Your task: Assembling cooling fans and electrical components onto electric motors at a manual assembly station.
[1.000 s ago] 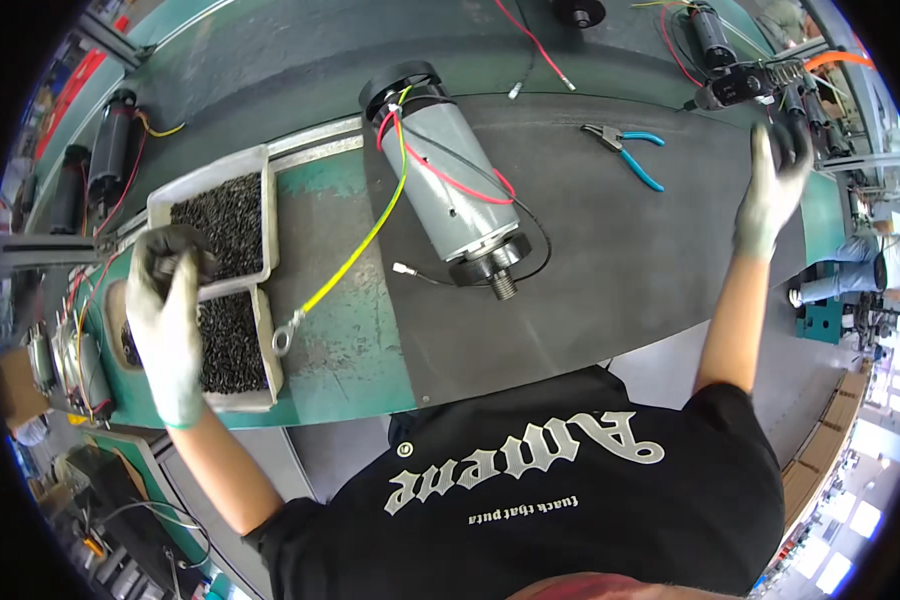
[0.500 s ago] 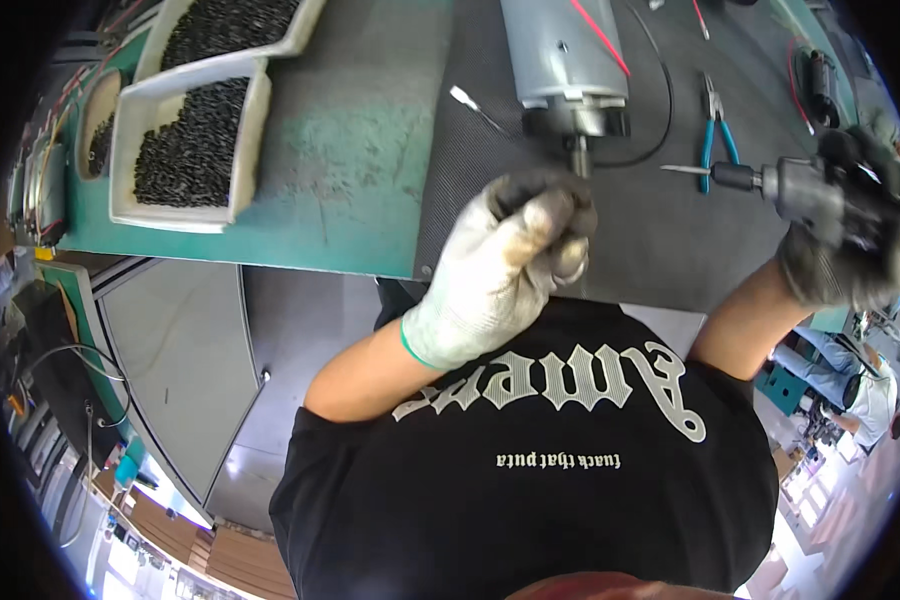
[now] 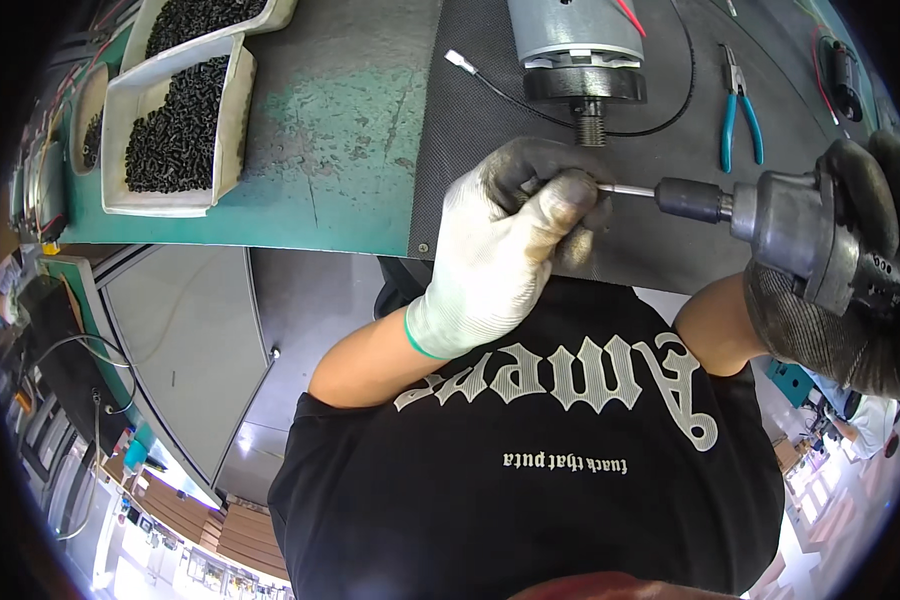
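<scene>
Evidently, the grey metal power driver with a black collar [image 3: 795,225] is the weightier thing in hand, lying to the right of and nearer the person than the silver cylindrical motor [image 3: 580,35]. The dark-gloved right hand [image 3: 820,330] is wrapped around its body, probably the best hold: rigid, and likely a bit slick. Its slim steel bit [image 3: 630,190] looks stiff and smooth, a poor place to carry weight. At the bit's tip, the white-gloved left hand [image 3: 515,215] has thumb and fingers pressed together; whether they pinch a small piece, I cannot tell. The motor looks heavy, best held by its barrel. Well to the motor's left, a white rectangular plastic bin [image 3: 232,120] and a similar white bin behind it [image 3: 285,12] hold many small black pieces; a tan rounded container [image 3: 84,95] beside them holds some too.
</scene>
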